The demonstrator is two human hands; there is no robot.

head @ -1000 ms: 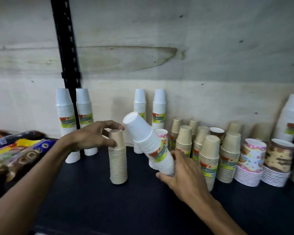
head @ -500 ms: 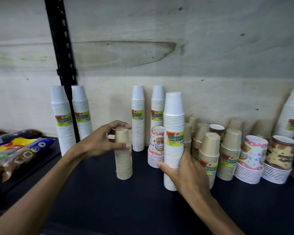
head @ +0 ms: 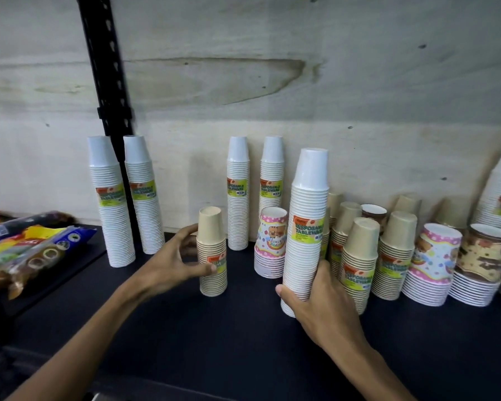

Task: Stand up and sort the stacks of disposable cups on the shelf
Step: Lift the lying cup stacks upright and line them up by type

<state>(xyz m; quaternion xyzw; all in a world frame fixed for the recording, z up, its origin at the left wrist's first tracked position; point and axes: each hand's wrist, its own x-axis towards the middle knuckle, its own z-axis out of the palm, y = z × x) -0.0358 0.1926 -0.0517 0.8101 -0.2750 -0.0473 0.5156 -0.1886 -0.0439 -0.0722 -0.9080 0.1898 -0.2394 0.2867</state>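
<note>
Item: tall white stack [head: 305, 227] of nested disposable cups, mouths down, closed bases up, ribbed with rims down its length, a green-yellow "Disposable Tableware" label at mid-height. Long axis vertical, upright, tapering toward the top. It stands on the dark shelf [head: 214, 342], near the front, just left of the kraft stacks. My right hand [head: 321, 308] grips its lower part, thumb across the near side, fingers curled behind.

Item: short kraft stack [head: 212, 253], tan cups, mouths down, small label low on the side. Axis vertical, upright, left of the white stack and apart from it. My left hand [head: 168, 261] holds it, thumb at the label, fingers curved behind its upper part.

Item: four white stacks against the far wall: one pair [head: 125, 198] flanking the black upright [head: 107, 82], another pair [head: 255, 189] behind centre. All upright.

Item: printed pink-rimmed stack [head: 271, 244], upright, between the two held stacks, further back.

Item: kraft stacks [head: 359, 256], clustered to the right, upright; beyond them patterned stacks [head: 457, 264].

Item: wrapped packets [head: 26, 250], lying flat at far left.
</note>
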